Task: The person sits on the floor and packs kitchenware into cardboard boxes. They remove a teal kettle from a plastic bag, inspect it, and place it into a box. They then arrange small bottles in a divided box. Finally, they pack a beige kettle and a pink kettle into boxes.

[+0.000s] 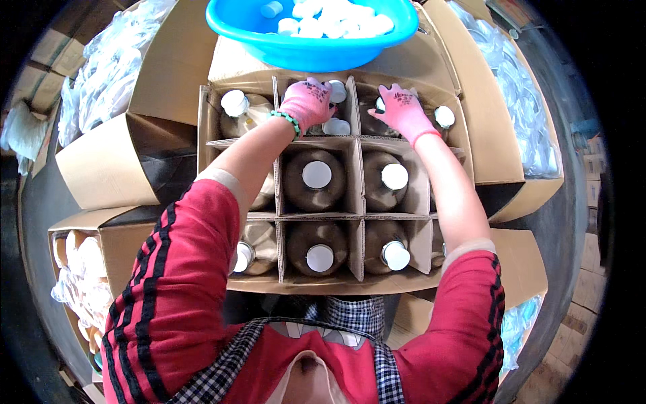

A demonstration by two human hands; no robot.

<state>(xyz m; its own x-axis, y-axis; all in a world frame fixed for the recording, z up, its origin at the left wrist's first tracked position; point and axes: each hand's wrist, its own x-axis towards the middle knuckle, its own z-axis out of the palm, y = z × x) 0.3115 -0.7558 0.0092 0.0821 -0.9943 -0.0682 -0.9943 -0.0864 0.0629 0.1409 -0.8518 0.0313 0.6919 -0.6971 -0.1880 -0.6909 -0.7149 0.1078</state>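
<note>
My left hand (309, 104), in a pink glove, is closed against the white cap (337, 91) of a bottle in the far row, its fingertips partly hidden. Just nearer lies another white cap (336, 126). My right hand (402, 113), also gloved in pink, has thumb and forefinger around a white cap (380, 104) one compartment to the right. Large, round, clear bottles (315, 195) stand upright in a divided cardboard carton (323, 286). White caps top the visible necks; the one at far left (235, 103) looks tilted. My forearms cover parts of the side compartments.
A blue basin (309, 57) of loose white caps sits past the carton's far edge. Open cardboard boxes with plastic-wrapped goods (118, 64) flank the left, and more wrapped goods (518, 94) the right. Carton flaps (481, 87) rise at the sides.
</note>
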